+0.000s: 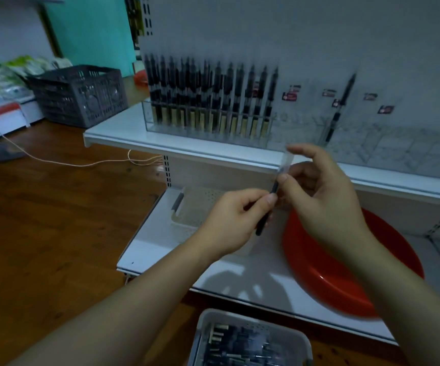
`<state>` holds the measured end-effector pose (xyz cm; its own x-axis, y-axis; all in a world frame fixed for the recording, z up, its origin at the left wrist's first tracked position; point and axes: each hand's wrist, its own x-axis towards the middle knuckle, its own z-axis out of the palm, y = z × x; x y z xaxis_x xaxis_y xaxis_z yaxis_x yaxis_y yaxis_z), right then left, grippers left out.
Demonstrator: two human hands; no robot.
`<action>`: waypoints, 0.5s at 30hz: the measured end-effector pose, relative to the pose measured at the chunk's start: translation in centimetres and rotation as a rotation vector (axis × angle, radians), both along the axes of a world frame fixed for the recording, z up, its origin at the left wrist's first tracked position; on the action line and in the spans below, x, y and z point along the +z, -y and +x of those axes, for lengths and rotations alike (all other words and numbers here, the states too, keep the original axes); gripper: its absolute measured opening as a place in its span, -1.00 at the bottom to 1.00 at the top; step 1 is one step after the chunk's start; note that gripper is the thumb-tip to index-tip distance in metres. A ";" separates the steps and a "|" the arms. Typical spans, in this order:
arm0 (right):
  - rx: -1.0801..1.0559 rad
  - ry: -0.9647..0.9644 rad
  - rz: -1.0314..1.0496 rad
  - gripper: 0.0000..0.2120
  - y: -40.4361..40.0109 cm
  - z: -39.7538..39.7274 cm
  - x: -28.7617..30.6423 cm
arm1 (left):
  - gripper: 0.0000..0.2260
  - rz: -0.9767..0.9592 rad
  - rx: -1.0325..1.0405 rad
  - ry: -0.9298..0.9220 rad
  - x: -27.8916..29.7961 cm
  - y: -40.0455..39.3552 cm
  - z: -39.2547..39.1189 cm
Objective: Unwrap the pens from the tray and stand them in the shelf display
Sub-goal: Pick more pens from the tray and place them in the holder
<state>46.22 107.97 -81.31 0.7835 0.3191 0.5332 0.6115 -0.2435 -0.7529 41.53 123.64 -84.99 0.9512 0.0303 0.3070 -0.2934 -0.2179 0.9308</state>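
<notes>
My left hand (pixel 236 217) grips a black pen (pixel 262 223) by its lower half, in front of the shelves. My right hand (pixel 324 191) pinches the clear plastic wrapper (pixel 285 161) that covers the pen's upper end. A white tray (pixel 250 339) with several wrapped pens sits at the bottom edge. On the upper shelf stands a clear display (pixel 208 128); its left section is packed with upright black pens (pixel 208 96). One single pen (pixel 339 109) stands alone in the section to the right.
A red plastic basin (pixel 345 281) and a white perforated basket (pixel 195 207) sit on the lower shelf (pixel 166 233). A grey crate (pixel 79 93) stands on the wooden floor at the left, and a thin cable (pixel 55 159) trails across the floor.
</notes>
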 end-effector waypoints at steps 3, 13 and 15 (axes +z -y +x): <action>-0.053 0.041 0.044 -0.68 0.0 0.1 2.4 | -0.76 0.040 0.056 0.089 2.2 -0.2 0.4; -0.277 0.367 0.164 -0.68 -0.1 4.6 11.4 | -0.79 0.449 0.473 0.397 7.4 -1.1 3.3; -0.311 0.387 0.162 -0.68 -0.7 6.0 12.8 | -0.74 0.550 0.529 0.413 7.3 -1.0 4.3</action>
<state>52.17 108.66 -68.50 0.5640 -0.0076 0.8258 0.7698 -0.3571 -0.5290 45.82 124.66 -77.64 0.6638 0.1828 0.7253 -0.3176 -0.8090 0.4946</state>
